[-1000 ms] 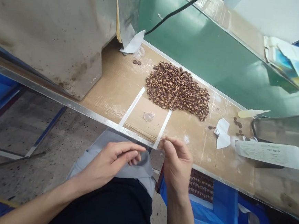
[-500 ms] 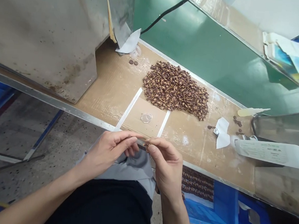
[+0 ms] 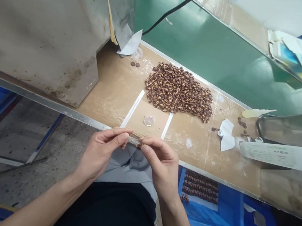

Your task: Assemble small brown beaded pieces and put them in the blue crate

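Note:
My right hand [image 3: 160,159] pinches a small dark brown part with gold-coloured bits [image 3: 138,146] between thumb and fingertips, just off the bench's front edge. My left hand [image 3: 105,149] is close beside it on the left, thumb pressed to the index finger; whatever is in that pinch is too small to make out. Beyond both hands, a clear round disc [image 3: 149,121] rests on a cardboard patch [image 3: 153,130] edged by white tape strips. Behind that spreads a large heap of similar brown and gold parts [image 3: 179,91].
A big metal housing [image 3: 47,38] stands on the left of the bench. At the right lie a white bottle [image 3: 275,156], a folded white paper [image 3: 227,134] and several dark discs. Below the bench, a blue crate [image 3: 211,215] holds rows of brown parts. A black cable [image 3: 172,12] crosses the back.
Both hands have shifted slightly left, and their fingertips are now farther apart. The small brown part stays in my right hand's fingertips. The view has moved a little.

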`<state>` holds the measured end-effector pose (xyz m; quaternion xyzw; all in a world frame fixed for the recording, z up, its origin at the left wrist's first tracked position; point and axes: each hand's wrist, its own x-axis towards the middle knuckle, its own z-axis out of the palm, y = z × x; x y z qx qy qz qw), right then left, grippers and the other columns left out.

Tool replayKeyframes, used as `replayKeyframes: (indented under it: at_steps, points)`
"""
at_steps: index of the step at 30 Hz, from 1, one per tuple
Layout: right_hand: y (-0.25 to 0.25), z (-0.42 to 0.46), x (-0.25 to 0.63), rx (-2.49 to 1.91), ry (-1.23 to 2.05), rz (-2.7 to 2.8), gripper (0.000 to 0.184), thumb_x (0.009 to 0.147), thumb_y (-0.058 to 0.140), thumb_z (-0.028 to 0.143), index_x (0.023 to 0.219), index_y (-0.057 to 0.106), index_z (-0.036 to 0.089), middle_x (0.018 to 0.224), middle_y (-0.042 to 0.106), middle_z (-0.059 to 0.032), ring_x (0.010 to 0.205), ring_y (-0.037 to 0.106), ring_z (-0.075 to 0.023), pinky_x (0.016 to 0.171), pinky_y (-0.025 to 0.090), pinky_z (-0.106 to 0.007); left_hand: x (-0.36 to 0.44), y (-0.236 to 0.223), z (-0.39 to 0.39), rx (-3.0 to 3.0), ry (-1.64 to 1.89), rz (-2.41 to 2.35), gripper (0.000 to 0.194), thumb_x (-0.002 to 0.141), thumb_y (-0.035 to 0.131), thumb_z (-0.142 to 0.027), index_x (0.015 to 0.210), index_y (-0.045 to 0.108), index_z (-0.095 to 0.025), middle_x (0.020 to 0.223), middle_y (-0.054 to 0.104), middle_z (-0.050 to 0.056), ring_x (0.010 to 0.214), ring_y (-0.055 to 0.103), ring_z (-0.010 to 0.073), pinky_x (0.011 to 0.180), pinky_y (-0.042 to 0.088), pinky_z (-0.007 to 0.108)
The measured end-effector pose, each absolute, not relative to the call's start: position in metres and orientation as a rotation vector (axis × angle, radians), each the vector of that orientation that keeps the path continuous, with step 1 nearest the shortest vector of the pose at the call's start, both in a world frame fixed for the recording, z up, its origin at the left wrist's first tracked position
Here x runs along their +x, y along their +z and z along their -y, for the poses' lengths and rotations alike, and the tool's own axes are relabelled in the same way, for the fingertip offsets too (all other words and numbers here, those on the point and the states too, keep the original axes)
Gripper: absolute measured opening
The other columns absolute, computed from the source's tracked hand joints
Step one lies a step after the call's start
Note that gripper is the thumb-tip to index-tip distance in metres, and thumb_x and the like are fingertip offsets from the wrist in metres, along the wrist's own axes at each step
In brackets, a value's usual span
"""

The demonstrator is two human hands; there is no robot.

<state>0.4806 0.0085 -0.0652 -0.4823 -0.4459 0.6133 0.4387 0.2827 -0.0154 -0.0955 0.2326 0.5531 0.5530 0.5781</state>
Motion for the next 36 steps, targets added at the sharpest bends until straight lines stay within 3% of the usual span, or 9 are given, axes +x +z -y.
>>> replayKeyframes:
  at_steps: [9,20,28,36]
  points:
    - [-0.076,-0.009,0.474,-1.145,1.574,1.022,0.01,0.104,0.097,0.038,0.11,0.094,0.031,0.122,0.089,-0.0059,0.124,0.082,-0.0291,0.113,0.07,-0.046,0.287,-0.091,0.01,0.399,1.23,-1.134,0.036,0.093,0.108,-0.049,0.109,0.099,-0.019,0.09,0.088,0.009,0.077,0.076,0.0152,0.079,0.069,0.024]
    - [-0.077,-0.011,0.472,-1.17,1.623,0.952,0.019,0.101,0.101,0.044,0.108,0.093,0.028,0.109,0.091,-0.0045,0.095,0.083,-0.0237,0.09,0.073,-0.039,0.297,-0.088,0.014,0.418,1.228,-1.121,0.031,0.091,0.108,-0.045,0.091,0.093,-0.017,0.081,0.085,0.007,0.072,0.078,0.0158,0.072,0.069,0.023]
    - [-0.087,-0.013,0.485,-1.201,1.757,0.874,0.028,0.093,0.108,0.048,0.106,0.094,0.027,0.098,0.089,-0.0034,0.078,0.073,-0.0163,0.072,0.062,-0.028,0.288,-0.088,0.012,0.429,1.071,-0.989,0.032,0.099,0.102,-0.046,0.095,0.094,-0.016,0.089,0.09,0.011,0.084,0.088,0.0206,0.08,0.073,0.024]
    - [-0.073,-0.013,0.499,-1.195,1.673,1.197,0.004,0.106,0.096,0.033,0.109,0.096,0.031,0.112,0.092,-0.0043,0.097,0.084,-0.0234,0.086,0.068,-0.034,0.283,-0.096,0.012,0.399,0.959,-0.969,0.035,0.086,0.112,-0.044,0.095,0.094,-0.016,0.088,0.091,0.009,0.078,0.087,0.0175,0.077,0.072,0.022]
